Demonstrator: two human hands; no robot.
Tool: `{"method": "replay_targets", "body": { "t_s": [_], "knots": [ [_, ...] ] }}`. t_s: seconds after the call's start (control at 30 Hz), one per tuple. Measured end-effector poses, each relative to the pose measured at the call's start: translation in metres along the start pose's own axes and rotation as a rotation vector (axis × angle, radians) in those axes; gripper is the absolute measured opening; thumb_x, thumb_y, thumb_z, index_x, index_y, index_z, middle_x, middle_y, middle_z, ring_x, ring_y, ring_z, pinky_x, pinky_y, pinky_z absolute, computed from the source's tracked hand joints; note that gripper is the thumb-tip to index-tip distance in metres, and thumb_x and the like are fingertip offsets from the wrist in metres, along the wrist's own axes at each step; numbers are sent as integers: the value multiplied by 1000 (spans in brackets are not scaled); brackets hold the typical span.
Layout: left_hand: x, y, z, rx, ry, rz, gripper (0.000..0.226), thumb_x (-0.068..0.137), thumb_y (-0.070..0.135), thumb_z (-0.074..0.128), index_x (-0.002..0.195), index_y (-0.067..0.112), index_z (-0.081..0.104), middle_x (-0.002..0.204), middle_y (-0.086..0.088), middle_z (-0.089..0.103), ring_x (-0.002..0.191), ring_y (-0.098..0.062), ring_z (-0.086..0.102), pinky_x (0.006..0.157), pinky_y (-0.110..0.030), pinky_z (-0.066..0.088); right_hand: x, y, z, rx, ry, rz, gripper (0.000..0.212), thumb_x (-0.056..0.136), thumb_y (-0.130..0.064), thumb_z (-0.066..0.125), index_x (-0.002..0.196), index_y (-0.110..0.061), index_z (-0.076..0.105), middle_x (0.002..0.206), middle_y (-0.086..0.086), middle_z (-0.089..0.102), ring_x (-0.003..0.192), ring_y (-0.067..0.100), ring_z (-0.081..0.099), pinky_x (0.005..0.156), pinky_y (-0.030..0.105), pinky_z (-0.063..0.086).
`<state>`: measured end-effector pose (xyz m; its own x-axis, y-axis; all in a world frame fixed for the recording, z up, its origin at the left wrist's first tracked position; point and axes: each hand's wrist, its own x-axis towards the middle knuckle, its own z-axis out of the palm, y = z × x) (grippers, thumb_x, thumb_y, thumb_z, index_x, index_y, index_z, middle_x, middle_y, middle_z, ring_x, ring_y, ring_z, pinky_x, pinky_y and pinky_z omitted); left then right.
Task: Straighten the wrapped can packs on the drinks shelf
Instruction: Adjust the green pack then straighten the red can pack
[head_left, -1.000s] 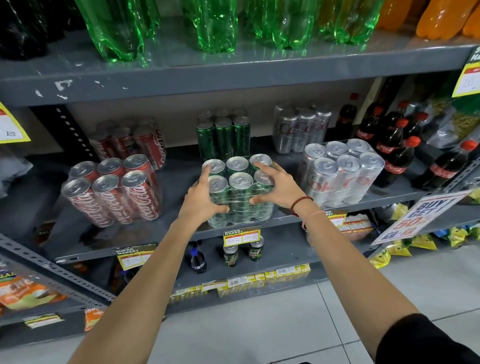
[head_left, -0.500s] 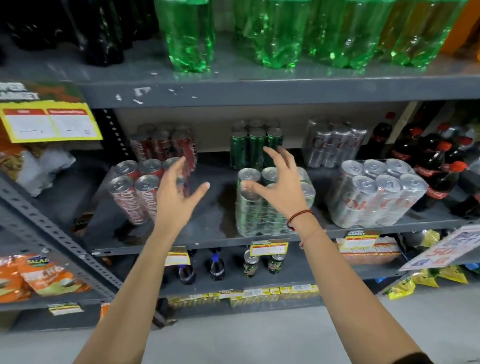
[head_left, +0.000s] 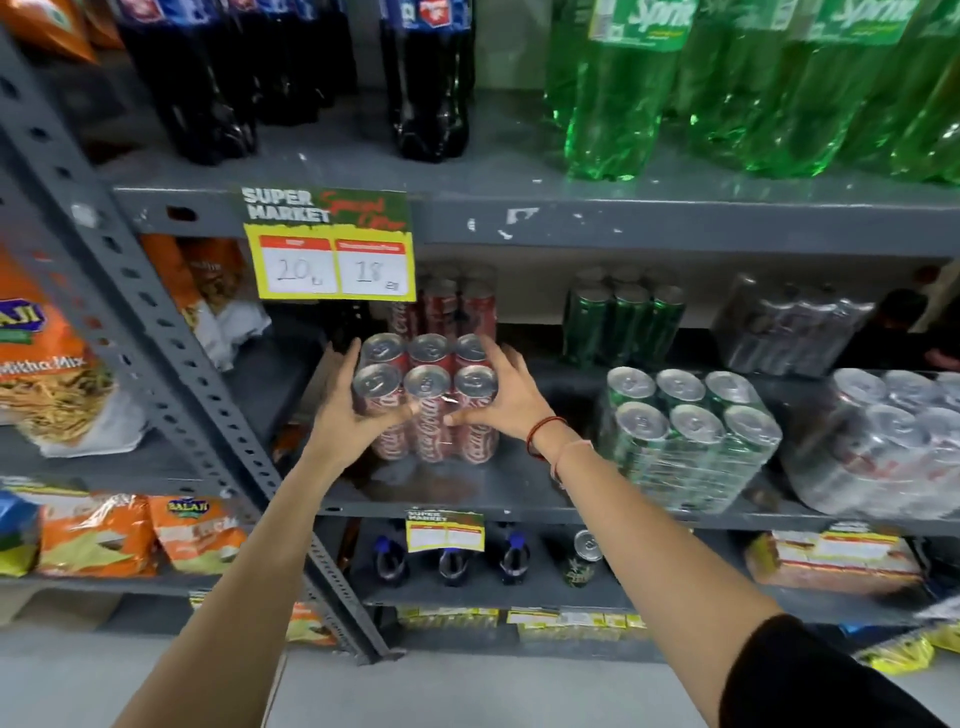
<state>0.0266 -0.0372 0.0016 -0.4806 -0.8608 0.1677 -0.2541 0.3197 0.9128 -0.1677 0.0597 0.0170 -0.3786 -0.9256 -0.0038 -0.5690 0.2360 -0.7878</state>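
Grey drinks shelf (head_left: 467, 499): my left hand (head_left: 345, 421) and right hand (head_left: 501, 397) have shifted off the green can pack (head_left: 685, 441), now at 3 o'clock, and clasp the red cola pack (head_left: 431, 402) from both sides; green looks squared, red next.

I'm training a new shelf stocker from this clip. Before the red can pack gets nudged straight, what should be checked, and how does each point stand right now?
1. Both hands on the pack: ok. The left hand and right hand clasp opposite sides of the red can pack.
2. Wrap intact: cannot tell, too blurred.
3. Room behind: ok, a gap shows before the rear red pack.
4. Room to the right: ok, bare shelf separates it from the green can pack.
5. Room to the left: cannot tell, the left hand hides that side.
6. Pack square to the shelf edge: not ok, it sits slightly turned.
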Motion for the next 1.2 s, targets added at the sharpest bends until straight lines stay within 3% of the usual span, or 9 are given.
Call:
{"method": "replay_targets", "body": {
  "t_s": [0.07, 0.1, 0.17, 0.23, 0.4, 0.67, 0.87, 1.0, 1.2],
  "knots": [
    [5, -3, 0, -17, -121, 21, 108, 56, 34, 81, 146, 29, 21, 131, 33, 38, 120, 15, 42, 105, -28, 36, 5, 3, 8, 0, 0, 35, 116, 59, -37, 88, 149, -32, 14, 159, 12, 10, 146, 32, 15, 115, 46, 22],
    [10, -8, -1, -17, -161, 46, 106, 58, 26, 83, 146, 25, 24, 134, 25, 43, 120, 13, 45, 103, -25, 39, 7, 3, 11, 10, 19, 37, 116, 56, -37, 89, 148, -32, 18, 159, 12, 14, 146, 31, 18, 115, 46, 23],
    [18, -12, 0, -24, -186, 76, 103, 57, 20, 89, 142, 19, 32, 134, 7, 53, 124, -5, 52, 102, -30, 43, 8, 5, 13, 29, 54, 29, 112, 53, -37, 90, 146, -31, 27, 158, 11, 21, 144, 30, 25, 116, 45, 26],
    [22, -18, 0, -49, -149, 35, 102, 52, 30, 92, 139, 24, 39, 138, -1, 52, 125, -15, 52, 104, -39, 43, 9, 5, 14, 35, 62, 33, 107, 53, -35, 90, 144, -29, 34, 157, 9, 25, 142, 29, 29, 115, 42, 28],
    [15, -13, 2, -60, -93, -36, 93, 56, 16, 88, 136, 21, 42, 136, 1, 48, 119, -11, 51, 93, -20, 40, 6, 3, 15, 50, 82, 41, 104, 53, -33, 91, 143, -28, 37, 156, 7, 27, 141, 27, 31, 114, 39, 27],
    [-9, -11, -10, 4, -115, -79, 99, 39, 55, 86, 128, 41, 45, 134, 4, 55, 123, -13, 52, 105, -44, 42, -15, 6, 24, 66, 105, 10, 102, 50, -39, 91, 139, -36, 41, 153, 4, 34, 137, 25, 39, 114, 43, 32],
    [-25, -4, -11, 61, -96, -99, 101, 38, 58, 84, 129, 42, 43, 134, 5, 54, 125, -16, 49, 106, -47, 40, -29, 3, 26, 61, 91, 12, 102, 47, -46, 89, 137, -42, 40, 152, 4, 35, 138, 31, 36, 112, 54, 32],
    [-31, -3, -13, 69, -94, -113, 108, 32, 65, 82, 129, 42, 44, 135, 3, 54, 125, -18, 49, 106, -49, 40, -35, 3, 27, 79, 85, 9, 102, 48, -43, 90, 138, -40, 40, 152, 1, 35, 137, 29, 37, 112, 53, 32],
    [-36, 0, -12, 62, -76, -111, 100, 42, 53, 87, 131, 39, 43, 134, 5, 55, 125, -17, 49, 106, -47, 39, -38, 1, 23, 62, 63, -14, 100, 51, -41, 89, 138, -39, 40, 152, 1, 36, 136, 30, 38, 112, 54, 31]
  ]
}}
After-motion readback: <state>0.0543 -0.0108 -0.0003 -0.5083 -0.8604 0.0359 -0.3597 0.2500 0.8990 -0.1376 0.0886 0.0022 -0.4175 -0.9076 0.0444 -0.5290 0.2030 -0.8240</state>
